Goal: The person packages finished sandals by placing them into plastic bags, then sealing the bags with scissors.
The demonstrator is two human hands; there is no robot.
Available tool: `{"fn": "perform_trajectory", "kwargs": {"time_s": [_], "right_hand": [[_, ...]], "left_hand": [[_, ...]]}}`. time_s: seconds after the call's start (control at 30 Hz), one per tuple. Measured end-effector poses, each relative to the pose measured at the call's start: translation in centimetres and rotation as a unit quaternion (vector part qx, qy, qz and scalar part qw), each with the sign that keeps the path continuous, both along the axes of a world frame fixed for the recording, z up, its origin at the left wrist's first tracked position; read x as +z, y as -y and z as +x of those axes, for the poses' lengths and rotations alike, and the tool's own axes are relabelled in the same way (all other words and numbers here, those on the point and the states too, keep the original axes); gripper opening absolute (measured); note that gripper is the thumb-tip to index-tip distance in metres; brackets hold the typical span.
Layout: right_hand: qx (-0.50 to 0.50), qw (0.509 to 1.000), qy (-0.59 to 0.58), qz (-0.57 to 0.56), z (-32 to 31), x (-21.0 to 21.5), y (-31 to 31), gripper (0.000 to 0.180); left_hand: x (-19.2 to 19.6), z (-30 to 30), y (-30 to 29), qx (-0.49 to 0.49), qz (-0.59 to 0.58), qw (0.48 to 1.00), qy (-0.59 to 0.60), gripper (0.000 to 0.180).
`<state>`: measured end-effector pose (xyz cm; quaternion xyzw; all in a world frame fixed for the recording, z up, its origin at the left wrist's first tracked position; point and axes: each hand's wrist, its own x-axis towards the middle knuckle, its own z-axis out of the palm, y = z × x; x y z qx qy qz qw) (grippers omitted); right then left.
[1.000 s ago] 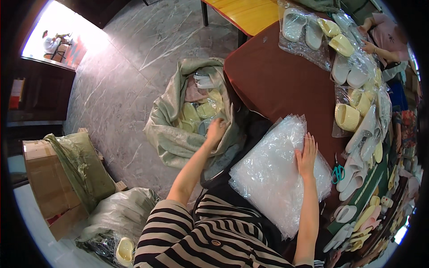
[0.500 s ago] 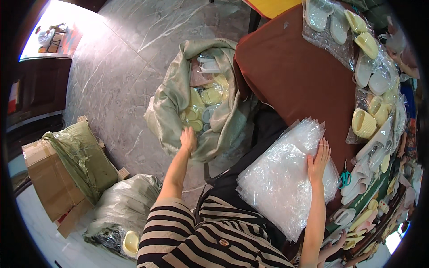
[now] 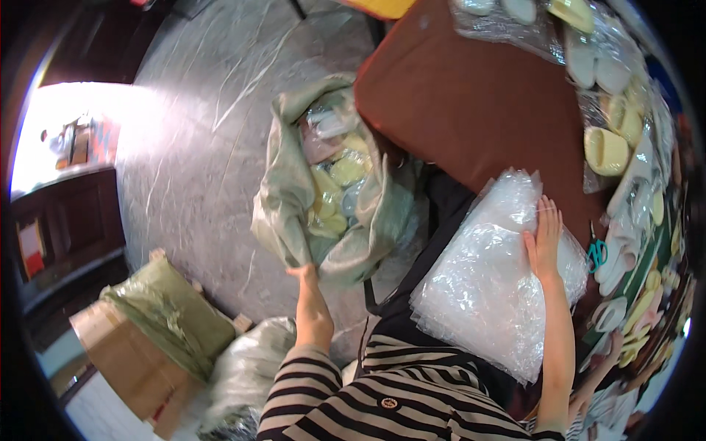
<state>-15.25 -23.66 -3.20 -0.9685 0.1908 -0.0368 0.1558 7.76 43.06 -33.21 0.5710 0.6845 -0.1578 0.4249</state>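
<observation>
A beige woven sack (image 3: 273, 192) stands on the floor, its mouth open. Inside it lie yellow slippers (image 3: 347, 170) and pale grey ones, wrapped in clear plastic. At the sack's near edge my left hand (image 3: 304, 276) is closed on the cloth; its fingers are partly hidden and somewhat blurred. A thick stack of clear plastic bags (image 3: 478, 283) rests across my lap and the edge of the brown-covered table (image 3: 471, 95). On the right side of that stack lies my right hand (image 3: 545, 239), flat with fingers stretched out.
Scissors with teal handles (image 3: 597, 254) lie right of the bags. Bagged slippers (image 3: 607, 151) line the table's far right side, with other people's arms (image 3: 597, 371) beyond. At the lower left are a cardboard box (image 3: 136, 364), a green woven bundle (image 3: 180, 312) and a silvery plastic sack (image 3: 254, 367).
My left hand has moved from the sack's inner rim toward me, to its near edge. My right hand stays on the bags. The whole view has shifted and turned slightly.
</observation>
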Motion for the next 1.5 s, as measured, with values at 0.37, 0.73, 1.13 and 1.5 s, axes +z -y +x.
{"fn": "perform_trajectory", "kwargs": {"time_s": [0.37,0.73,1.13,1.5], "right_hand": [[-0.069,0.997,-0.038,-0.008,-4.0,2.6,0.5,0.069],[-0.025,0.999,-0.001,0.028,-3.0,3.8,1.4,0.062],[-0.077,0.979,0.144,0.12,-6.9,7.9,1.5,0.051],[-0.049,0.972,0.141,0.181,-1.6,7.5,0.7,0.048]], "left_hand": [[6.6,0.6,12.4,-0.275,-0.264,0.924,-0.002,0.059],[8.1,0.7,10.7,-0.109,-0.199,0.94,0.256,0.044],[26.4,2.0,19.9,-0.182,-0.454,0.797,0.354,0.051],[36.4,-2.3,22.2,-0.212,-0.521,0.736,0.376,0.059]]}}
